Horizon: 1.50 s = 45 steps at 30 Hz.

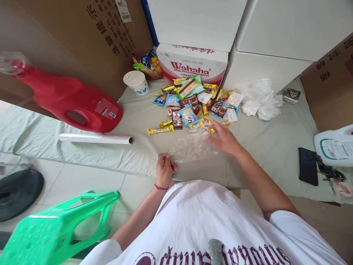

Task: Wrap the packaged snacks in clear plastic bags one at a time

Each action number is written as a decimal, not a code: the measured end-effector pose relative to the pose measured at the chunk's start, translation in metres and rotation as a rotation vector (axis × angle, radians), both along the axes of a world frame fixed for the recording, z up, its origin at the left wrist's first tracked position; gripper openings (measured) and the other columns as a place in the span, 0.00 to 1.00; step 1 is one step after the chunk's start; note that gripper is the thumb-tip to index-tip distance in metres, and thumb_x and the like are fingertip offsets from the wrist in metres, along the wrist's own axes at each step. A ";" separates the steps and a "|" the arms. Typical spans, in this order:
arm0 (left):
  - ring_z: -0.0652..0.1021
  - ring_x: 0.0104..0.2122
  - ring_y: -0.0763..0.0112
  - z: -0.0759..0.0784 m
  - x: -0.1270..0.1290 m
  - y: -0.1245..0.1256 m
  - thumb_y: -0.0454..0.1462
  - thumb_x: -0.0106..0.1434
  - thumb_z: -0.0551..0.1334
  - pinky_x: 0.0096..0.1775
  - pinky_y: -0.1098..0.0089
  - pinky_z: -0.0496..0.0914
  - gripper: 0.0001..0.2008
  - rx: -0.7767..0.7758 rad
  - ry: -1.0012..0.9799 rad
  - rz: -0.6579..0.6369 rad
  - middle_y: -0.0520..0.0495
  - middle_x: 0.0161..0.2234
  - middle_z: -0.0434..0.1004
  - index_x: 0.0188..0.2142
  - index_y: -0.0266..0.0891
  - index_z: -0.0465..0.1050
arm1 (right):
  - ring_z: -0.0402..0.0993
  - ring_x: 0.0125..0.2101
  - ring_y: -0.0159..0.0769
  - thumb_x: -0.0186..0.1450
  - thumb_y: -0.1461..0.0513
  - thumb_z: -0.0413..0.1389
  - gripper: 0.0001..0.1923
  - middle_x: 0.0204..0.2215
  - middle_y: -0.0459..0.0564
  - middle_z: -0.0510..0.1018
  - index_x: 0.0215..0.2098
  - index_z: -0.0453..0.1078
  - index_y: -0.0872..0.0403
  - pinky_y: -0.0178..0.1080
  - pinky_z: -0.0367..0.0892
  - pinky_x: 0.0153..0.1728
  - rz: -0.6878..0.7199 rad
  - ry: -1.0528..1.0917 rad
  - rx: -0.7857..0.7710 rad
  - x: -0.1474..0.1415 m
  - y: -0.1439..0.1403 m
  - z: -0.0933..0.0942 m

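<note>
A crumpled sheet of clear plastic film lies on the cloth-covered table in front of me. My left hand is closed at the film's near left corner, with the film running in to its fingers. Over the film's right side, my right hand has its fingers and thumb apart and holds nothing. Its fingertips are close to a pale yellow snack packet. Beyond the film is a pile of wrapped snacks, among them a blue packet, brown cocoa packets and a yellow stick packet.
A film roll, red jug and paper cup are on the left. A Wahaba-style printed carton stands behind the snacks. Film-wrapped bundles, a phone and a white bottle are right. A green stool is below left.
</note>
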State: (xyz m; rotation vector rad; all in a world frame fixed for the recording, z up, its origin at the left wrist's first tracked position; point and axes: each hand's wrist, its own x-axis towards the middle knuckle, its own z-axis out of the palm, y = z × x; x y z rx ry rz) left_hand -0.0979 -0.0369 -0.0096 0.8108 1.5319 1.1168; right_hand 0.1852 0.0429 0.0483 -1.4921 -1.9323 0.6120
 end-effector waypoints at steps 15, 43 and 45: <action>0.75 0.37 0.65 0.075 0.014 0.050 0.35 0.64 0.61 0.44 0.67 0.70 0.04 0.541 0.458 -0.350 0.46 0.35 0.74 0.36 0.42 0.76 | 0.70 0.45 0.43 0.72 0.66 0.53 0.14 0.38 0.49 0.82 0.38 0.79 0.45 0.47 0.67 0.45 0.570 -0.126 0.222 -0.005 -0.094 -0.014; 0.59 0.72 0.57 -0.009 0.028 0.067 0.44 0.76 0.44 0.69 0.39 0.46 0.27 0.435 1.318 -0.805 0.42 0.72 0.57 0.71 0.44 0.59 | 0.75 0.50 0.47 0.76 0.54 0.43 0.24 0.47 0.58 0.82 0.47 0.79 0.55 0.47 0.68 0.52 -0.036 -0.441 -0.063 0.064 -0.017 -0.042; 0.58 0.72 0.56 -0.011 0.025 0.068 0.45 0.76 0.45 0.69 0.38 0.44 0.28 0.430 1.329 -0.809 0.41 0.73 0.54 0.72 0.43 0.57 | 0.75 0.46 0.47 0.77 0.53 0.41 0.26 0.40 0.59 0.82 0.41 0.79 0.55 0.44 0.68 0.48 -0.209 -0.476 -0.049 0.057 0.009 -0.025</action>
